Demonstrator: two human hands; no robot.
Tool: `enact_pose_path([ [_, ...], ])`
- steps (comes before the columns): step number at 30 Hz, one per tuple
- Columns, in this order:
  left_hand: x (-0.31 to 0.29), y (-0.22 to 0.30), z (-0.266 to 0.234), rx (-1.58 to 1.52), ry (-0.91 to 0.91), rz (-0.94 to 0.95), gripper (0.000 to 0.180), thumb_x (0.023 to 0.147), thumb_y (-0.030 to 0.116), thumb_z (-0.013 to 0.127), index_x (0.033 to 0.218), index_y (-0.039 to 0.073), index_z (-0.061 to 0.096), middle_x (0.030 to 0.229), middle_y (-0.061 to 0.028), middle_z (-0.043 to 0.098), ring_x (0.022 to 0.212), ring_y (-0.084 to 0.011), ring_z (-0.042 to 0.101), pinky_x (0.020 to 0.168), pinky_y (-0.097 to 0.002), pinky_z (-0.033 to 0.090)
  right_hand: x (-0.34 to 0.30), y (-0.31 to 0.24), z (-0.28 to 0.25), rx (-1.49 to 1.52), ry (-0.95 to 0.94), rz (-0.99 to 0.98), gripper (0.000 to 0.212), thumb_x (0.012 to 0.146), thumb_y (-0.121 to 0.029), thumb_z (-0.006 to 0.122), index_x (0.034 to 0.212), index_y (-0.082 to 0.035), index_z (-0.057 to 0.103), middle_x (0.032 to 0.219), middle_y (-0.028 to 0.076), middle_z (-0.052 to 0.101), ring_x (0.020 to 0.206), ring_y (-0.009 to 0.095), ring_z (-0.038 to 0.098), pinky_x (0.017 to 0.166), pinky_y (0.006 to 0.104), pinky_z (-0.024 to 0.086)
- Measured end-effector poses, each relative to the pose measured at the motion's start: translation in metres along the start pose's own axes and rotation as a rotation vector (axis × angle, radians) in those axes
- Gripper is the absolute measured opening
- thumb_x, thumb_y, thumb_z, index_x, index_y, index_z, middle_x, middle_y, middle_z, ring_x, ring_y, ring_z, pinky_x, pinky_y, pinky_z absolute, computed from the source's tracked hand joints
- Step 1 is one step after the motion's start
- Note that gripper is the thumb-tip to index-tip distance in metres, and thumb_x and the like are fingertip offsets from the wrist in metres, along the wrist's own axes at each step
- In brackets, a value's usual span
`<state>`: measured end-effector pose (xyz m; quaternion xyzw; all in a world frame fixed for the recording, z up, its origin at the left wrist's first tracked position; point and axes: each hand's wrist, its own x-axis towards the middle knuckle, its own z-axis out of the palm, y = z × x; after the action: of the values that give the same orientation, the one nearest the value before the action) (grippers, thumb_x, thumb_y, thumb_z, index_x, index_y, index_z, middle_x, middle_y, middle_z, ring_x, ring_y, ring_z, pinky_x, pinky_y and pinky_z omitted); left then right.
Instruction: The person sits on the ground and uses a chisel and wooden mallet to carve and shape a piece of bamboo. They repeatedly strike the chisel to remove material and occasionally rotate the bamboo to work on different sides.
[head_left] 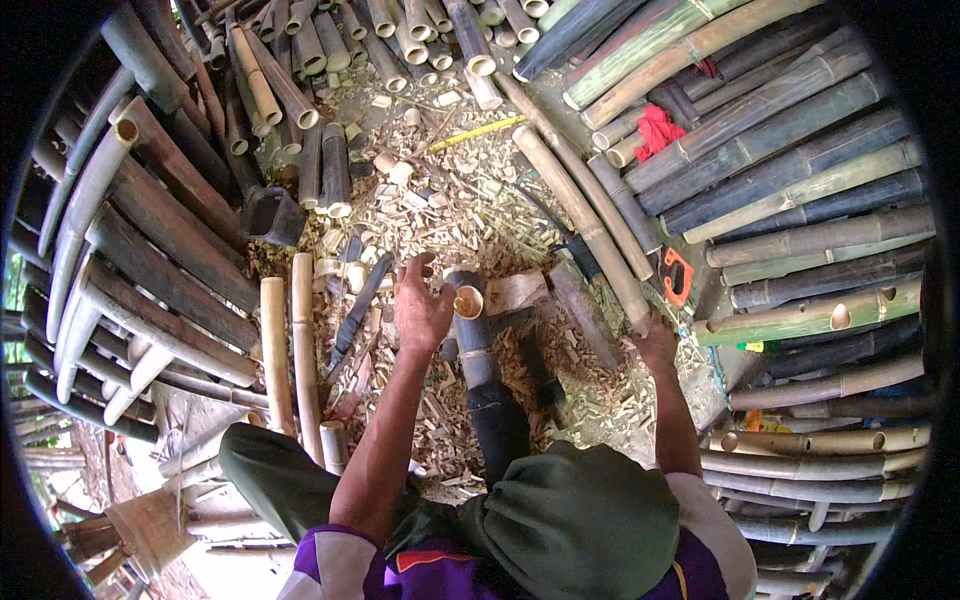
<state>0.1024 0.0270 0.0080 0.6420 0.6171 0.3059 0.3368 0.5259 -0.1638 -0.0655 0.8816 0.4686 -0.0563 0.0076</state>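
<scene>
My left hand [424, 306] is raised with its fingers apart and slightly curled, holding nothing. Just right of it, a dark bamboo tube [475, 345] with a pale round cut opening points away from my lap. My right hand [656, 346] is at the near end of a long tan bamboo pole [580, 215], its fingers closed around that end. A second, thinner bamboo pole [600, 205] lies alongside it. Left of my left hand, a dark flat strip [358, 312], perhaps a blade in a sheath, rests on the shavings.
Pale wood chips [420, 205] cover the ground. An orange-handled tool [678, 278] lies right of the poles, near a red cloth [657, 132]. Stacked bamboo poles [800, 215] line the right side; more bamboo [170, 240] crowds the left. A dark container [273, 216] and yellow strip [478, 132] lie ahead.
</scene>
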Motion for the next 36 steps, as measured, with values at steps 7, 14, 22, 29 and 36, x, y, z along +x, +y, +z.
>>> enact_pose_path([
  [7, -0.008, 0.052, 0.008, -0.71, -0.265, -0.239, 0.06, 0.087, 0.034, 0.072, 0.135, 0.002, 0.058, 0.123, -0.0169, 0.066, 0.108, -0.0255, 0.064, 0.092, -0.041, 0.051, -0.061, -0.051, -0.049, 0.456, 0.097, -0.059, 0.066, 0.063, -0.017, 0.085, 0.118, -0.002, 0.052, 0.1, 0.02, 0.062, 0.096, 0.044, 0.063, 0.083, 0.0494, 0.051],
  [14, 0.015, 0.075, 0.019, -1.584, -0.398, -0.443, 0.086, 0.083, 0.059, 0.075, 0.143, 0.004, 0.045, 0.135, -0.017, 0.057, 0.125, -0.032, 0.053, 0.11, -0.0497, 0.039, -0.136, -0.165, -0.087, 0.479, 0.176, -0.023, 0.08, 0.063, -0.009, 0.086, 0.132, -0.004, 0.047, 0.117, 0.022, 0.053, 0.113, 0.045, 0.054, 0.098, 0.0521, 0.045],
  [22, 0.035, 0.113, -0.076, -1.488, -0.292, -0.098, 0.053, 0.09, 0.029, 0.075, 0.128, -0.001, 0.055, 0.108, -0.011, 0.065, 0.102, -0.0214, 0.063, 0.092, -0.041, 0.052, -0.107, -0.217, -0.066, 1.009, -0.297, -0.303, 0.072, 0.08, -0.022, 0.082, 0.135, 0.005, 0.045, 0.113, 0.025, 0.063, 0.109, 0.043, 0.063, 0.095, 0.0499, 0.049],
  [29, 0.058, 0.199, -0.127, -0.809, -0.348, 0.448, 0.064, 0.058, 0.024, 0.091, 0.11, -0.004, 0.066, 0.097, -0.0155, 0.072, 0.089, -0.0257, 0.07, 0.085, -0.0378, 0.058, -0.023, -0.26, -0.083, 1.18, -0.655, -0.708, 0.062, 0.087, -0.02, 0.076, 0.138, 0.001, 0.048, 0.125, 0.018, 0.063, 0.118, 0.027, 0.063, 0.103, 0.0406, 0.05],
  [36, 0.043, 0.198, -0.136, -0.78, -0.348, 0.557, 0.041, 0.064, 0.009, 0.087, 0.101, 0.001, 0.071, 0.089, -0.0036, 0.072, 0.081, -0.0128, 0.068, 0.079, -0.0311, 0.057, -0.007, -0.294, -0.103, 1.088, -0.757, -0.7, 0.056, 0.084, -0.011, 0.08, 0.13, 0.006, 0.053, 0.125, 0.016, 0.063, 0.118, 0.023, 0.063, 0.103, 0.0372, 0.051],
])
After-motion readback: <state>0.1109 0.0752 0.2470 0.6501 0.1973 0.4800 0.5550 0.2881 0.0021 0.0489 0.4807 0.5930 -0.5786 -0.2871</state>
